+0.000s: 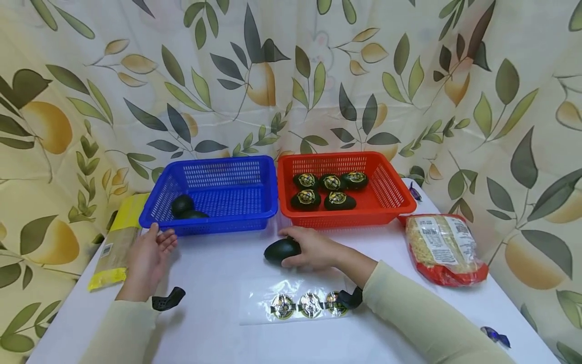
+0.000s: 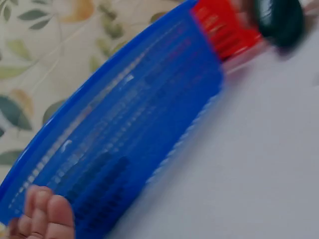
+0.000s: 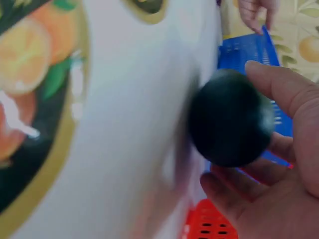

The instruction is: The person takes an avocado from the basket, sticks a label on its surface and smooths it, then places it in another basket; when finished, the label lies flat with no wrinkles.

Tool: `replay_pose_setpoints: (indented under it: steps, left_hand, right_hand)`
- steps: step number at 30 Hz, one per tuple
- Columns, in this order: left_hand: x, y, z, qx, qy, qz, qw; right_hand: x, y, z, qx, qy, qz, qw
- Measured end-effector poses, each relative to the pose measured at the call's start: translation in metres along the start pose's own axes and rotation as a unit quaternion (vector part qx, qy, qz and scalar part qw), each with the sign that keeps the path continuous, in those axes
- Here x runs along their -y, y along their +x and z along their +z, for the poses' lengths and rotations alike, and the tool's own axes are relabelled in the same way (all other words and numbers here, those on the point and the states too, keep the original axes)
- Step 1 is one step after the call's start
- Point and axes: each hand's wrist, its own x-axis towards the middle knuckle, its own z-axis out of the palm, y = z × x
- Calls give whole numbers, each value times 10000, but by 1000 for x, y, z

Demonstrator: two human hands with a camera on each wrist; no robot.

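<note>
My right hand (image 1: pixel 313 247) grips a dark green avocado (image 1: pixel 281 250) over the white table, in front of the two baskets. In the right wrist view the thumb and fingers curl round that avocado (image 3: pixel 232 118), and no sticker shows on its visible side. My left hand (image 1: pixel 152 255) holds nothing, its fingers relaxed by the front left corner of the blue basket (image 1: pixel 227 225). Two bare avocados (image 1: pixel 183 206) lie in that basket. Several avocados (image 1: pixel 340 200) with round black-and-gold stickers sit in the red basket (image 1: pixel 391 205). A clear sheet (image 1: pixel 259 307) with three round stickers lies nearest me.
A yellow-ended packet (image 1: pixel 119 235) lies left of the blue basket. On the right is a clear and red bag of pale food (image 1: pixel 445 247). Small purple wrapped pieces (image 1: pixel 495 336) lie along the right edge. A leaf-patterned curtain (image 1: pixel 291 76) hangs behind the baskets.
</note>
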Motion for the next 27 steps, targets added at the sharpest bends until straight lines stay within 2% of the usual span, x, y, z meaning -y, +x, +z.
replay_pose_setpoints:
  steps: [2, 3, 4, 5, 7, 9, 11, 14, 16, 17, 19, 20, 21, 23, 25, 27]
  left_hand:
    - [13, -5, 5, 460, 619, 93, 9970]
    - [21, -10, 9, 708, 1117, 256, 9909]
    - [28, -16, 15, 966, 1701, 496, 9794]
    - [36, -22, 21, 1215, 2312, 793, 9620]
    - [52, -38, 34, 1686, 3459, 1510, 9106]
    - [66, -55, 49, 2095, 4355, 2087, 8502]
    - [79, -70, 61, 2463, 5058, 2568, 7859]
    - [96, -89, 76, 2795, 5856, 3018, 6985]
    - [105, -98, 82, 2814, 6276, 3158, 6537]
    - [109, -100, 85, 2812, 6447, 3184, 6355]
    - [115, -103, 88, 2812, 6693, 3167, 6105]
    - [117, -104, 89, 2804, 6788, 3116, 6029]
    - [118, -104, 91, 2807, 6844, 3055, 5996]
    - [119, -103, 92, 2822, 6911, 2954, 5962]
    - [119, -102, 93, 2833, 6923, 2852, 5993]
    - [118, -100, 94, 2854, 6916, 2762, 6033]
  right_hand:
    - [3, -4, -3, -35, -123, -34, 9999]
    - [5, -7, -4, -74, -172, -28, 9998]
    - [8, -10, -6, -128, -223, -26, 9997]
    - [10, -14, -8, -201, -273, -23, 9994]
    - [16, -22, -10, -345, -331, -66, 9988]
    - [21, -31, -11, -453, -336, -171, 9983]
    - [26, -39, -8, -580, -415, -324, 9969]
    - [31, -50, -1, -813, -646, -605, 9928]
    - [35, -56, 5, -891, -800, -705, 9903]
    - [36, -59, 9, -853, -876, -745, 9897]
    - [40, -63, 17, -562, -946, -807, 9906]
    - [42, -64, 22, -345, -976, -774, 9916]
    - [43, -65, 27, -118, -1019, -716, 9921]
    - [45, -65, 37, 300, -1105, -569, 9918]
    - [46, -64, 45, 523, -1181, -400, 9908]
    - [47, -64, 51, 554, -1231, -255, 9905]
